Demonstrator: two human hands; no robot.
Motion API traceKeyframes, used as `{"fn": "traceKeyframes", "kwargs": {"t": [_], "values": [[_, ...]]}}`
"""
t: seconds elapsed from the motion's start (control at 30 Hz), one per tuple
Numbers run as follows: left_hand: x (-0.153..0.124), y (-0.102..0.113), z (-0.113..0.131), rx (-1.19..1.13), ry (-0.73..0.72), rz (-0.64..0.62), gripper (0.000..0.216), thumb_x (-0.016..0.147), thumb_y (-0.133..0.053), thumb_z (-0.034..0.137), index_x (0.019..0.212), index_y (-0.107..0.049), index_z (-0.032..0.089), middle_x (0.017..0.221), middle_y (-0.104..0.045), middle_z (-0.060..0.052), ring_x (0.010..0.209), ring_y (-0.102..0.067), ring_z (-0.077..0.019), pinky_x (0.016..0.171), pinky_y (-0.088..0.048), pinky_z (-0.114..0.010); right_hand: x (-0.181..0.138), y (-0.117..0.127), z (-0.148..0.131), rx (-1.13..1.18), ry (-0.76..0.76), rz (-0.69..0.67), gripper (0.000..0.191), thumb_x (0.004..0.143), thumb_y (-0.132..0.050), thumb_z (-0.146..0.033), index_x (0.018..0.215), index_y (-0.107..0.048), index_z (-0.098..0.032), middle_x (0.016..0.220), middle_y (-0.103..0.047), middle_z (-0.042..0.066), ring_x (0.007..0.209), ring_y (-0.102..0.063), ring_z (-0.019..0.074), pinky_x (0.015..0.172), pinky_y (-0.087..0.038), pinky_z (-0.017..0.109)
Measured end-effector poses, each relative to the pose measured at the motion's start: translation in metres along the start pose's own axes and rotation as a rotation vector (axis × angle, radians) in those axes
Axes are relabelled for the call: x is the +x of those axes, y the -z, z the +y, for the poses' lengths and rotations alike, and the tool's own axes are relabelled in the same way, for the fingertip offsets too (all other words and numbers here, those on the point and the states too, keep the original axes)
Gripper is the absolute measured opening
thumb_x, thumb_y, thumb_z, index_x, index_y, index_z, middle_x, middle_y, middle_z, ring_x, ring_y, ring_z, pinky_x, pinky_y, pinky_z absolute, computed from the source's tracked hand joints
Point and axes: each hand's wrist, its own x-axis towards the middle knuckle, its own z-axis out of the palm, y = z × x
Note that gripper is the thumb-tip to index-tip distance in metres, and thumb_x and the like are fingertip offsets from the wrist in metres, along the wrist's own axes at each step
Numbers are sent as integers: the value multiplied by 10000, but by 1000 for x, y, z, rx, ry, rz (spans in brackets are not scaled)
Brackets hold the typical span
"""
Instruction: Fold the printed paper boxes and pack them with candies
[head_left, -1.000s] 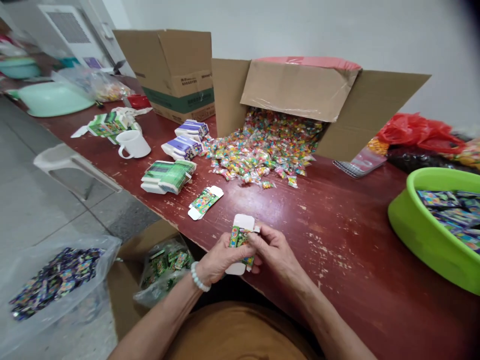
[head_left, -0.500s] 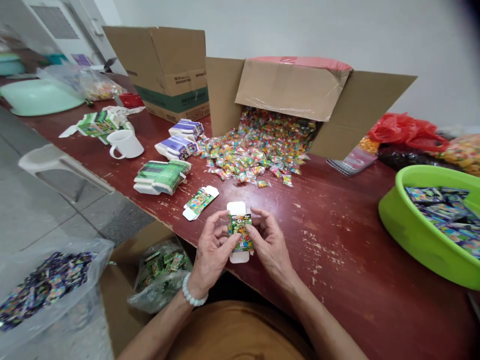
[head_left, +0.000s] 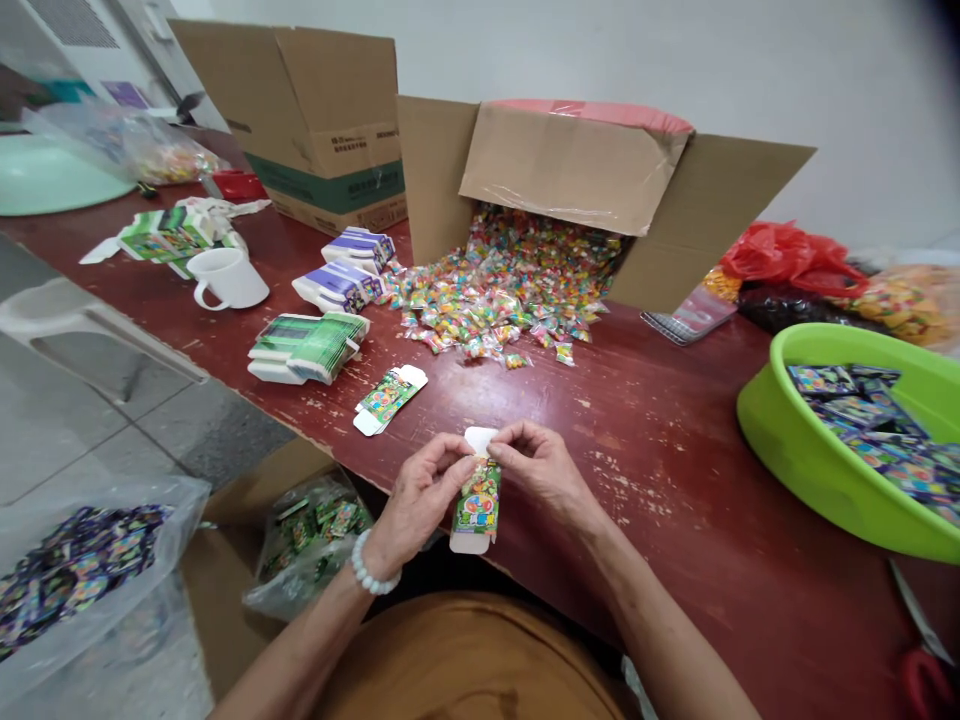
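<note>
A small printed carton (head_left: 477, 502) is held upright over the near edge of the red table (head_left: 675, 440), pinched at its upper white flap between the fingers of the left hand (head_left: 420, 498) and the right hand (head_left: 541, 470). A flat carton blank (head_left: 388, 397) lies just beyond, near a stack of green blanks (head_left: 307, 346). Wrapped candies (head_left: 502, 300) are spilled from a tipped cardboard box (head_left: 577, 180), and a green basin (head_left: 840, 450) sits to the right
</note>
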Motion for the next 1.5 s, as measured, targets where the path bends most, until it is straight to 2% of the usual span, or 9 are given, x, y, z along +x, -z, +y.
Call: {"fn": "traceKeyframes", "kwargs": {"t": [0.1, 0.23, 0.4, 0.53, 0.63, 0.93, 1.17, 1.4, 1.5], "values": [[2, 0, -3, -3, -44, 35, 252, 793, -737, 373, 900, -600, 192, 772, -674, 21, 649, -595, -104, 585, -460, -190, -1, 1, -1, -7, 39, -48, 308, 724, -769, -399, 931, -652, -203, 756, -641, -13, 651, -571, 122, 633, -460, 253], [4, -2, -3, -204, -5, 42, 437, 740, -804, 333, 1036, -498, 233, 725, -651, 66, 641, -611, -97, 592, -481, -181, -7, 1, -2, -312, 241, -6, 145, 821, -687, -332, 774, -680, -195, 715, -650, 14, 665, -578, 145, 627, -456, 267], [4, -5, -7, -388, 267, -235, 493, 870, -572, 590, 1176, -543, 204, 802, -689, -31, 573, -674, -162, 519, -527, -260, -14, -3, -6, -436, 410, 11, 122, 878, -617, -290, 824, -702, -221, 789, -685, 38, 735, -634, 178, 695, -495, 308], [7, -6, -11, -418, 336, -236, 597, 910, -406, 662, 1340, -471, 253, 671, -651, -5, 447, -630, -161, 427, -483, -246, -15, -6, -8, -387, 337, -109, 187, 910, -581, -311, 769, -660, -217, 923, -728, 62, 866, -679, 203, 798, -521, 348], [9, -9, -11, -373, 314, -220, 654, 908, -346, 695, 1366, -470, 245, 635, -635, 0, 417, -609, -152, 397, -455, -228, -12, -7, -6, -344, 186, -61, 131, 865, -638, -321, 790, -647, -214, 853, -719, 42, 679, -669, 168, 610, -521, 287], [12, -7, -17, -241, 165, -250, 690, 910, -303, 708, 1299, -554, 197, 664, -667, -24, 422, -575, -112, 414, -437, -197, -2, -6, -9, -90, -14, -162, 252, 844, -654, -418, 835, -627, -168, 674, -679, 0, 446, -621, 120, 455, -493, 234], [13, -9, -16, -257, 330, -190, 635, 867, -412, 713, 791, -653, 130, 595, -636, -34, 387, -561, -111, 399, -431, -206, -8, -10, -9, -39, -64, -103, 301, 835, -669, -470, 840, -606, -175, 569, -626, -33, 436, -610, 124, 440, -466, 221], [14, -10, -10, -354, 375, -153, 608, 884, -408, 676, 736, -622, 127, 598, -641, -43, 383, -582, -125, 385, -445, -210, -5, -7, -6, -36, 6, -189, 342, 803, -726, -437, 1025, -652, -188, 772, -662, -9, 504, -612, 94, 514, -502, 231], [14, -11, -9, -360, 359, -183, 610, 901, -390, 657, 702, -610, 123, 585, -632, -43, 380, -581, -121, 385, -443, -203, -4, -8, -4, -24, -4, -138, 324, 776, -740, -444, 941, -670, -175, 745, -667, 0, 485, -604, 100, 486, -488, 233]]}}
